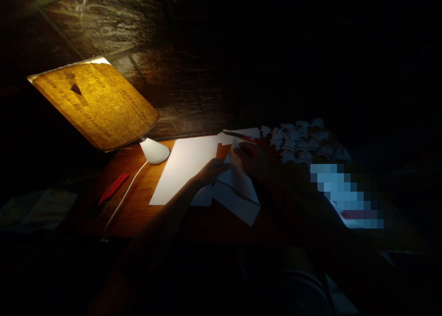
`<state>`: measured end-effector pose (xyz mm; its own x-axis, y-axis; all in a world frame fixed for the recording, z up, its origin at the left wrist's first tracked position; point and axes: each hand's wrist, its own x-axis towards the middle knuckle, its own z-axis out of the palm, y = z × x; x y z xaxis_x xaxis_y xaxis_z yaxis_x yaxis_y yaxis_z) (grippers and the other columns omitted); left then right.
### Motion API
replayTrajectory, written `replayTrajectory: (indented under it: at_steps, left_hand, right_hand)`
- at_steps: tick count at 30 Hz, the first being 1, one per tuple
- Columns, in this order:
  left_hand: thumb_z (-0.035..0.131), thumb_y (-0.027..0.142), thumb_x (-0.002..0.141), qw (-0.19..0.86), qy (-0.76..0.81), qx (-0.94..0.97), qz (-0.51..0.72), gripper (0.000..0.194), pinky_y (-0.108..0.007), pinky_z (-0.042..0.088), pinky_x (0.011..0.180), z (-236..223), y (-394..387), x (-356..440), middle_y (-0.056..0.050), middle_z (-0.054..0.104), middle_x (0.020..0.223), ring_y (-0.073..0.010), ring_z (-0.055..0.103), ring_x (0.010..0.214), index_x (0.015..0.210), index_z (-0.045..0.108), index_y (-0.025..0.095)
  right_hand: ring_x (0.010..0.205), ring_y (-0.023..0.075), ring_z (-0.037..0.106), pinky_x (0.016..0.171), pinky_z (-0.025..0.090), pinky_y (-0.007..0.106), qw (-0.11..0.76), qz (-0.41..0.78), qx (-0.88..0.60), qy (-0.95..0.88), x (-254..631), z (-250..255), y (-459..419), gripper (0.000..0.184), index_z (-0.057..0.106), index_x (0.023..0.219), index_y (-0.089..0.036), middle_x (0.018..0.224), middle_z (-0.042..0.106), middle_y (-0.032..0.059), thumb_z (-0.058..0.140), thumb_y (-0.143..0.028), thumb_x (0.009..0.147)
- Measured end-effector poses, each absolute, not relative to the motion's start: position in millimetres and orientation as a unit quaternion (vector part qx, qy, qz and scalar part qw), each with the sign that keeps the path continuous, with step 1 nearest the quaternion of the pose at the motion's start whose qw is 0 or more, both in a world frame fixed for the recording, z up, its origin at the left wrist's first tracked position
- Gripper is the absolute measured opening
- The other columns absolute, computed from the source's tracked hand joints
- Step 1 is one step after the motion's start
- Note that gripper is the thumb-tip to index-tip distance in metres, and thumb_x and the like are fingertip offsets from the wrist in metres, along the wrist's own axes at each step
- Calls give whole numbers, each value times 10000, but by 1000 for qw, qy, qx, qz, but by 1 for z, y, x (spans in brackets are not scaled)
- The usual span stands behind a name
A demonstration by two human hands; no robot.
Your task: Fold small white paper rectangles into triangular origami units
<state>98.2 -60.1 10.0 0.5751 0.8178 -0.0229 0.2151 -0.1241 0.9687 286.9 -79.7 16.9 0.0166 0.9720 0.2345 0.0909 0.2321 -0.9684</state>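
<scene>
Between my hands is a partly folded sheet of white paper point(238, 191), with creased flaps and a pointed top. My left hand point(212, 169) grips its left side, fingers closed on the edge. At its upper right, my right hand point(250, 154) pinches the paper near the point; deep shadow hides part of these fingers. Under and left of the folded sheet lies flat white paper point(189, 166). Just beyond my right hand a pair of scissors or similar red-handled tool point(243, 136) rests on more white paper.
A lamp with a printed shade point(93, 104) and white base point(155, 151) stands at left, its cord point(124, 198) crossing the wooden table point(138, 219). A red utility knife point(114, 187) lies nearby. Several small folded paper pieces point(300, 141) fill the far right, near a glowing pixelated screen point(341, 191).
</scene>
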Motion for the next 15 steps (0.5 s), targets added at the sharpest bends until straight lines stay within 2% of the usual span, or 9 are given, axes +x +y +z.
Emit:
replayTrajectory:
  at_steps: [5,10,15]
  left_hand:
    - [738,762,754,538,382,703,264,633,-215,345,489,11,-62,96,1,570,618,-111,508,570,682,625,144]
    - [690,777,772,518,400,713,251,646,-215,283,460,11,-64,96,18,502,555,-95,450,504,614,560,164]
    - [666,744,811,516,388,721,252,629,-228,270,471,14,-65,97,17,479,549,-93,425,501,591,538,169]
  right_hand:
    - [661,163,521,569,372,277,549,427,-476,-538,290,20,-80,342,621,772,-214,698,602,8,660,-552,804]
    - [597,124,470,541,356,265,597,452,-449,-487,291,21,-77,406,594,728,-211,652,551,-25,733,-592,728]
    - [589,114,467,539,352,259,601,484,-433,-465,289,27,-80,392,581,716,-214,656,551,-33,785,-548,689]
